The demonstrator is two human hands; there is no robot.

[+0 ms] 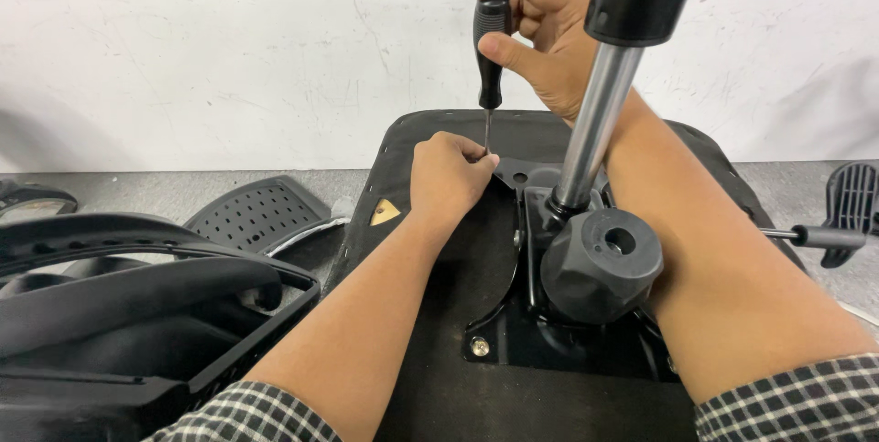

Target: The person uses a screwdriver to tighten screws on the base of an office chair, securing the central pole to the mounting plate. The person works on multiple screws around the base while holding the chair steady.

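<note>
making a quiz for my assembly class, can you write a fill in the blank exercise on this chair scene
1. The right hand grips the black handle of a ____.
2. The left hand steadies the tool's metal ____ near its tip.
3. The gas lift cylinder rising from the mechanism plate is ____ in colour.
4. Both sleeves have a ____ pattern.

Missing words: screwdriver; shaft; silver; checked

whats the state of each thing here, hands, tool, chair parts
right hand: closed around the screwdriver handle
left hand: pinched at the screwdriver shaft, near the tip
screwdriver: upright, tip down at the seat
seat: upside down, underside facing up
gas cylinder: standing up from the metal plate
metal plate: lying on the seat, one screw in at its near corner
lever: sticking out sideways
</note>
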